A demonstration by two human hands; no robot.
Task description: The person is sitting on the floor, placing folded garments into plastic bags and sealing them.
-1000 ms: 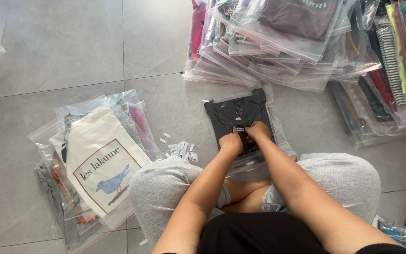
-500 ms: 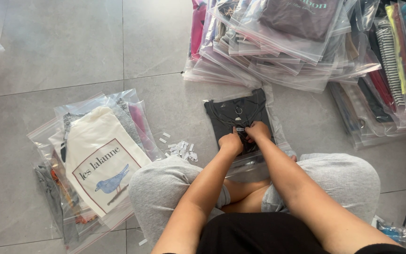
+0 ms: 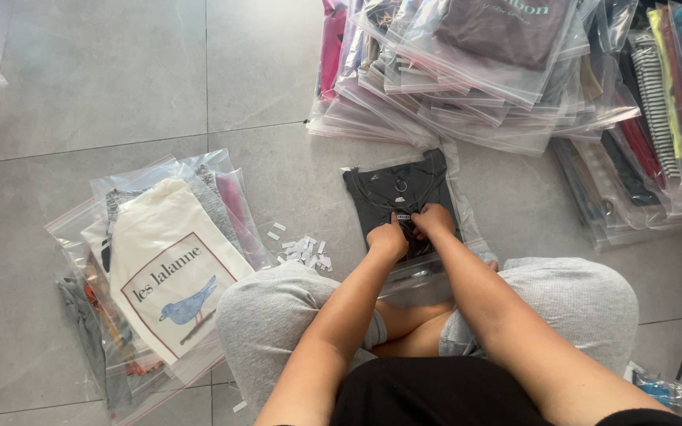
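Tag [image 3: 402,217] mostly hidden between left hand [image 3: 388,239] and right hand [image 3: 433,220], both pinching it; black shirt [image 3: 396,193] folded flat in clear bag [image 3: 455,185].

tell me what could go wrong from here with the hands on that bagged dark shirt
Both hands, left hand and right hand, pinch a small white label on the dark shirt bag; it could go on crooked or wrinkled. The white paper scraps lie close by and might stick to the bag. The leaning bag stack behind could slide onto it.
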